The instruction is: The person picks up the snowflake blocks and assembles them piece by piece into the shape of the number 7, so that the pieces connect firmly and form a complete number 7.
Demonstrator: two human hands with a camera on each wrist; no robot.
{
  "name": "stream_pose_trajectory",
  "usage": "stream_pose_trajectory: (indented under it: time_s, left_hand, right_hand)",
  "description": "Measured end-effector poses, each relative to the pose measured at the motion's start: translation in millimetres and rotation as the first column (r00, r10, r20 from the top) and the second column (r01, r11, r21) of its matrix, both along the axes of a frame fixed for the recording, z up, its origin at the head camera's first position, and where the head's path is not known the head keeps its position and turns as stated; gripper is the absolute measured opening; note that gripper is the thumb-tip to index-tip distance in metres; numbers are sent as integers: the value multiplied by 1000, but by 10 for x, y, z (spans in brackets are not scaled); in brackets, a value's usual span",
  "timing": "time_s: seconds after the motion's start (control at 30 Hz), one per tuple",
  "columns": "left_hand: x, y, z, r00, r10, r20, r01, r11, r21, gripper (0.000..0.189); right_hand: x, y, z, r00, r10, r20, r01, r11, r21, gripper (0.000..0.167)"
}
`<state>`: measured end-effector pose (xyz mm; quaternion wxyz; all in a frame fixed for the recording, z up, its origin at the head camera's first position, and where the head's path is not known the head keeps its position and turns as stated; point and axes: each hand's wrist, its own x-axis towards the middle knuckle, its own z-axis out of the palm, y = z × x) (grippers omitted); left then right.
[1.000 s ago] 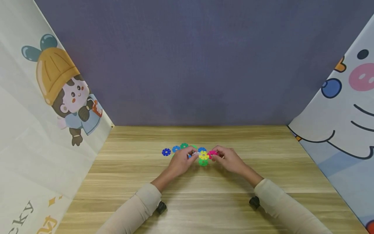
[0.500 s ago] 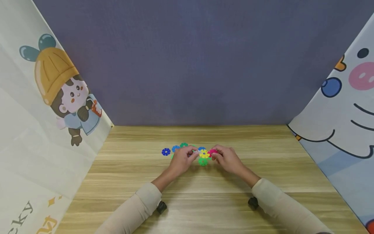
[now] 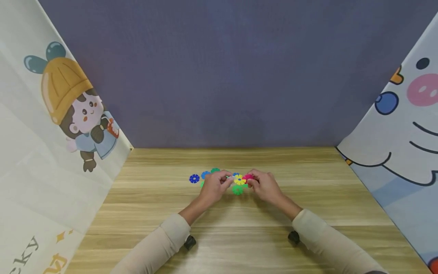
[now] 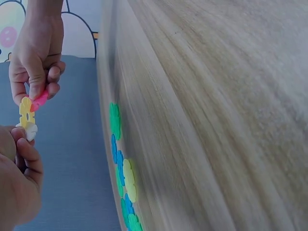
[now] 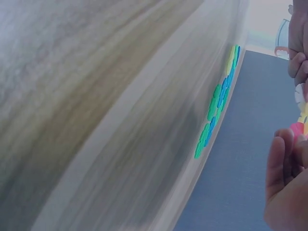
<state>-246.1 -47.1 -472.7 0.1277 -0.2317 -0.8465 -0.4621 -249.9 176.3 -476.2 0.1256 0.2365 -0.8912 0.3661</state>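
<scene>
My left hand [image 3: 214, 186] pinches a white notched disc [image 4: 31, 131] between thumb and fingers. A yellow snowflake disc [image 3: 240, 179] sits between the hands, slotted to the white one on its left and to a pink disc [image 3: 248, 178] on its right. Thumb and fingers of my right hand [image 3: 267, 186] pinch the pink disc. In the left wrist view the joined white, yellow and pink discs are held up above the table, with both hands close together. My left fingers cover much of the white disc.
Loose snowflake discs lie flat on the wooden table [image 3: 219, 243]: a dark blue disc [image 3: 194, 178], a lighter blue disc [image 3: 205, 174], a green disc [image 3: 237, 189] and several others, partly behind the hands. A grey-blue panel [image 3: 219, 76] stands behind, with printed panels at both sides.
The yellow disc has shifted slightly right and up, closer against the pink one. My right forearm has moved a little to the left; both hands keep their pinch.
</scene>
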Motion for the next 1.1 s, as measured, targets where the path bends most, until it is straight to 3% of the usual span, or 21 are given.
stream_pose_trajectory:
  time_s: [0.3, 0.57, 0.8, 0.93, 1.1]
  left_hand:
    - [25, 4, -7, 1000, 1, 13, -1, 998, -61, 12]
    - [45, -74, 82, 994, -69, 85, 75, 995, -72, 10]
    - [21, -110, 74, 974, -106, 201, 133, 982, -130, 16]
    - [14, -80, 64, 952, -105, 288, 151, 978, -142, 31]
    - [16, -28, 85, 939, -107, 328, 166, 973, -159, 45]
  right_hand:
    - [27, -22, -68, 998, -49, 28, 48, 998, 36, 5]
    - [32, 16, -12, 991, 63, 120, -59, 998, -36, 5]
    - [11, 46, -21, 975, 111, 193, -107, 994, -34, 5]
    - [0, 66, -65, 978, 110, 175, -109, 994, -15, 7]
    - [-4, 71, -81, 980, 122, 160, -118, 993, -29, 7]
